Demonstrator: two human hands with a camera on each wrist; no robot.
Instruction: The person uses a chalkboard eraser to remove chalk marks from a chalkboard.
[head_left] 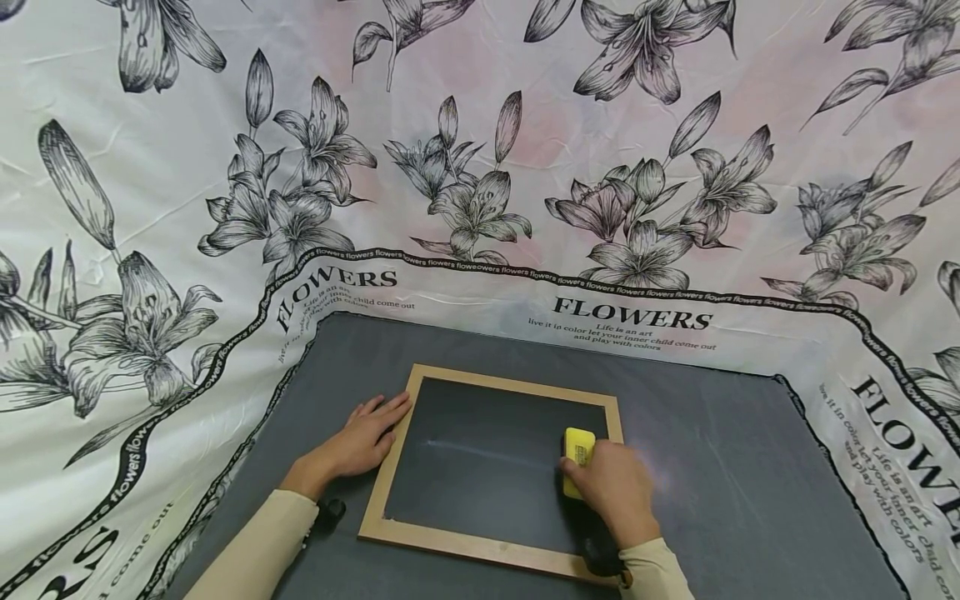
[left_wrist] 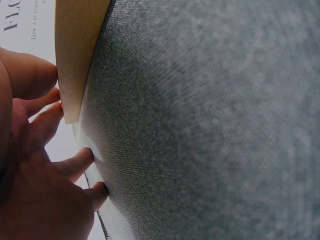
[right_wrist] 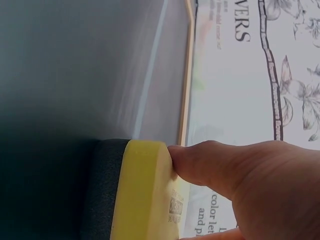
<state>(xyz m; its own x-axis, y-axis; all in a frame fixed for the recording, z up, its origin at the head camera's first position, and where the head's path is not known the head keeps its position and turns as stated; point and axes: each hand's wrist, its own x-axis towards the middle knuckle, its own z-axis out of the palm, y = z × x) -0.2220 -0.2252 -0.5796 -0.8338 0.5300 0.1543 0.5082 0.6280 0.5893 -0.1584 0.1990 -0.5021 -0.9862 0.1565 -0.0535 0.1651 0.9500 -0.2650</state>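
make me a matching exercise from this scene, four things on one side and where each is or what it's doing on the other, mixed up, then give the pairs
Things:
1. left hand
2. right hand
3. yellow eraser
4. chalkboard

Places or states:
A. lies flat on the dark grey mat, inside a light wooden frame
B. rests with straight fingers on the frame's left edge
C. pressed on the board near its right side, dark pad down
D. has a grip on the yellow block

Pairs: 1-B, 2-D, 3-C, 4-A
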